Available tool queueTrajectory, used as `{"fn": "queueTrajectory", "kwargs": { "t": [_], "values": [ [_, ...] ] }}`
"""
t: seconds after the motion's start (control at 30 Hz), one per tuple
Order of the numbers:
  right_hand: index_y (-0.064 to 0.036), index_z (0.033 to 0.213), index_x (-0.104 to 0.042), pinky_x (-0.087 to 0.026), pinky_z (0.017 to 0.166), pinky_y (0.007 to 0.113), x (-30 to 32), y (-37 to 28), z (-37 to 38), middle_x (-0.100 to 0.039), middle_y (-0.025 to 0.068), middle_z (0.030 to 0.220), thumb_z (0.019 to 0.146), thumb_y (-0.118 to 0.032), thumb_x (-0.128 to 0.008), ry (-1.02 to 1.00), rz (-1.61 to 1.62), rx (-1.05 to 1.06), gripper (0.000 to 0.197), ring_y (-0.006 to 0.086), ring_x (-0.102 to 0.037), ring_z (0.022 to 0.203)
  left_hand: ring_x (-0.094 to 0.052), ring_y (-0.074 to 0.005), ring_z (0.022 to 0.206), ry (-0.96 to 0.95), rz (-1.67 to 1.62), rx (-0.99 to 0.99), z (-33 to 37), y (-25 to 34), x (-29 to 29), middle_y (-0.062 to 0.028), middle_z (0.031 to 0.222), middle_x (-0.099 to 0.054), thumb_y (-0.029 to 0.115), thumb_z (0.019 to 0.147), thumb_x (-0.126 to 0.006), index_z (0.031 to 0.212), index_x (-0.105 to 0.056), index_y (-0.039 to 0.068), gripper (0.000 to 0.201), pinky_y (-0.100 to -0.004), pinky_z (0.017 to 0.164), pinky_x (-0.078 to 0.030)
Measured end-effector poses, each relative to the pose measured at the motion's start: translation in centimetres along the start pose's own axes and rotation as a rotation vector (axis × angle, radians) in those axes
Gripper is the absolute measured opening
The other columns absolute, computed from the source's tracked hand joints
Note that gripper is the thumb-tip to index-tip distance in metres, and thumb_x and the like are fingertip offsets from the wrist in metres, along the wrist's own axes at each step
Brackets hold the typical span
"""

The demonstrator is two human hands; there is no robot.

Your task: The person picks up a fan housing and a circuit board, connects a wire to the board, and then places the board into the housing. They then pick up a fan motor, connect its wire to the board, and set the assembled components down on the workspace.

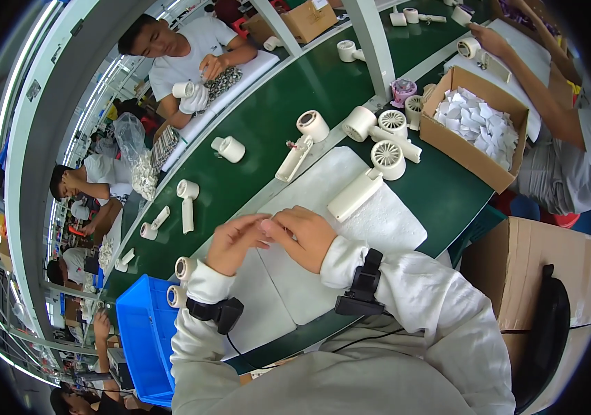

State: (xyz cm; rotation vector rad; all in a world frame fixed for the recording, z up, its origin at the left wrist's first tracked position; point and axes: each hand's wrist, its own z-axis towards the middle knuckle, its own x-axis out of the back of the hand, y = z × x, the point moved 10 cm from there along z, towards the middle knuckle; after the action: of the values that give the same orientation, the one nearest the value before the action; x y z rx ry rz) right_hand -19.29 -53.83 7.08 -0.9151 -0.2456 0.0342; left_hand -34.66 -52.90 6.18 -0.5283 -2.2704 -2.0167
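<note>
Over a white foam mat (371,221) the left hand (235,242) and right hand (304,236) meet, fingertips pinched narrowly together around something too small to make out. At one o'clock from the hands a cream hand-held fan (370,178) lies on the mat, head away from the person. At eight o'clock stands a blue bin (145,339). Further out at one o'clock, a cardboard box (463,153) holds white paper slips (476,121). At eleven o'clock, a seated co-worker's hand (194,99) grips a fan part.
</note>
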Motion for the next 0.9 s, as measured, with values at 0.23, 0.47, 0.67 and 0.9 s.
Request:
{"fn": "queueTrajectory", "kwargs": {
  "t": [0.23,0.47,0.67,0.9],
  "values": [
    [-0.0016,0.075,-0.063,-0.045,0.063,0.037,2.7,-2.1,0.7,-0.06,0.0098,0.068,0.1,-0.015,-0.056,0.096,0.1,0.077,0.028,0.0284,-0.056,0.067,-0.065,-0.0156,0.079,-0.094,0.429,-0.223,1.5,1.6,-3.5,-0.0095,0.095,-0.071,0.008,0.095,-0.061,0.118,-0.066,0.0,0.024,-0.029,0.073,-0.054],
    [-0.0006,0.07,-0.06,-0.043,0.06,0.037,3.2,-3.0,-0.1,-0.058,0.0106,0.065,0.097,-0.01,-0.059,0.215,-0.088,0.269,0.029,0.0278,-0.055,0.063,-0.06,-0.0168,0.066,-0.364,0.544,-0.434,10.0,3.4,-12.8,-0.0086,0.075,-0.065,0.019,0.093,-0.067,0.098,-0.064,0.001,0.02,-0.0308,0.061,-0.049],
    [-0.0001,0.068,-0.059,-0.042,0.059,0.037,4.4,-2.9,-0.3,-0.056,0.011,0.063,0.094,-0.008,-0.062,0.289,-0.046,0.22,0.028,0.0288,-0.053,0.058,-0.057,-0.0138,0.07,-0.181,0.494,-0.519,8.9,3.0,-12.8,-0.0058,0.08,-0.062,0.022,0.095,-0.07,0.105,-0.063,0.0,0.026,-0.029,0.064,-0.048],
    [-0.0003,0.067,-0.058,-0.04,0.055,0.038,4.0,-4.5,-0.9,-0.055,0.01,0.062,0.089,-0.008,-0.068,0.278,-0.08,0.388,0.026,0.0287,-0.052,0.056,-0.055,-0.0131,0.063,-0.142,0.099,-0.516,7.6,2.5,-11.8,-0.0072,0.071,-0.061,0.032,0.095,-0.069,0.087,-0.063,0.0,0.033,-0.0298,0.059,-0.046]
  ]
}}
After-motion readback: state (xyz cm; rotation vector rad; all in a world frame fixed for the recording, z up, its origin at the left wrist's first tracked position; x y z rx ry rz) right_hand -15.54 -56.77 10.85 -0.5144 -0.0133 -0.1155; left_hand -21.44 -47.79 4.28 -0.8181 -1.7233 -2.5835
